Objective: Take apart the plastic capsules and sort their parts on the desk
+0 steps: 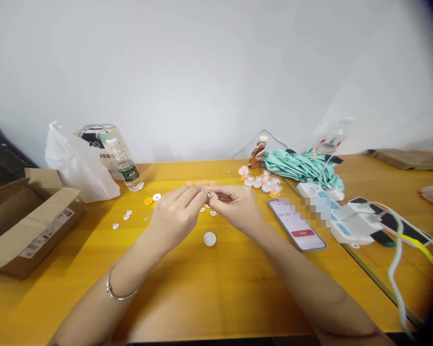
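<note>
My left hand (178, 211) and my right hand (238, 206) meet over the middle of the table, fingertips pinched together. Between them is a small piece, mostly covered by the fingers, whose kind I cannot make out. Just below the hands a round white cap-like part (210, 239) lies on the table. Small white cut-out pieces (212, 213) lie under the fingertips. Behind the hands sits a row of pale clear round parts (202, 183). Beside my left hand are a yellow ring (148, 201) and a white ring (157, 197).
Small white discs (126, 217) lie at left, near an open cardboard box (46, 230), a plastic bag (79, 168) and a water bottle (128, 168). At right are several clear-domed pieces (266, 185), a brown bottle (257, 154), a phone (296, 226), green cloth (303, 166) and a power strip (341, 221).
</note>
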`<action>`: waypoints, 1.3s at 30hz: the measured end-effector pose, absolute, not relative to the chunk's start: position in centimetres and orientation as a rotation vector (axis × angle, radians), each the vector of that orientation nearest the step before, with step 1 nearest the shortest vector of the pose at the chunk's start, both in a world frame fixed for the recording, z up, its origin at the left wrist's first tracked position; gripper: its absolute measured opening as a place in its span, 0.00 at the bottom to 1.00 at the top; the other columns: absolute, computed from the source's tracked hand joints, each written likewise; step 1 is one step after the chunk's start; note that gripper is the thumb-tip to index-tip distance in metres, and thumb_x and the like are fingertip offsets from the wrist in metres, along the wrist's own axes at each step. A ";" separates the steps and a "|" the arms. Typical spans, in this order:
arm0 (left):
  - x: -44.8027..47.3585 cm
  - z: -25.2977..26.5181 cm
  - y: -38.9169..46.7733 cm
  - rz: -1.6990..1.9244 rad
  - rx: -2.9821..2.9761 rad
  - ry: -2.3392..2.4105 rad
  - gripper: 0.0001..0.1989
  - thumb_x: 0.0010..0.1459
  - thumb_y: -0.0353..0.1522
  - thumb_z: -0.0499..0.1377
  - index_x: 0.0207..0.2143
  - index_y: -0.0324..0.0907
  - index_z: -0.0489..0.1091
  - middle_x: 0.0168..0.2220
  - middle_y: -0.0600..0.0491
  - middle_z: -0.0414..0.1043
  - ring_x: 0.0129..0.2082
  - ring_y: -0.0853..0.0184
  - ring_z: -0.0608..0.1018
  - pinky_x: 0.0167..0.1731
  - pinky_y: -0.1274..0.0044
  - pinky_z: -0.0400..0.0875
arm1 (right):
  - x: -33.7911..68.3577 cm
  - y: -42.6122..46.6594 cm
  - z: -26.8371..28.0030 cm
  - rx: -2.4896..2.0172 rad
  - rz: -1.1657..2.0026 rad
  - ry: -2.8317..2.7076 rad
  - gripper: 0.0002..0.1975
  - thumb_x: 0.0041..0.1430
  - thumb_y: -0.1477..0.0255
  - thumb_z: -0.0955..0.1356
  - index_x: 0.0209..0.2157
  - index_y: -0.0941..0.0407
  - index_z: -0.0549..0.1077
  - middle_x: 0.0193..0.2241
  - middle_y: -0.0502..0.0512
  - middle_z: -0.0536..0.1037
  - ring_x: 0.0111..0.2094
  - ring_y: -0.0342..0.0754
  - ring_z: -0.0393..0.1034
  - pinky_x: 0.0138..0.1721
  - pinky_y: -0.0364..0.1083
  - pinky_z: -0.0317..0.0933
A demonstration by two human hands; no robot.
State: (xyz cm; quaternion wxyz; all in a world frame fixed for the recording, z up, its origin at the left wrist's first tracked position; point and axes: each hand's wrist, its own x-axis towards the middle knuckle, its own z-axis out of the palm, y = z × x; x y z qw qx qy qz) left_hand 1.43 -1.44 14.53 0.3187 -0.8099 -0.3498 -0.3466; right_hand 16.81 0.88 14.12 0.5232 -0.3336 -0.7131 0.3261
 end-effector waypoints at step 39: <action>0.3 13.7 2.0 -1.428 -2.585 -1.480 0.07 0.55 0.35 0.57 0.30 0.39 0.69 0.29 0.53 0.75 0.29 0.71 0.76 0.29 0.80 0.71 | 17.3 8.7 7.2 -1.375 1.146 -2.011 0.06 0.52 0.74 0.67 0.27 0.57 0.63 0.14 0.46 0.73 0.16 0.41 0.68 0.19 0.37 0.59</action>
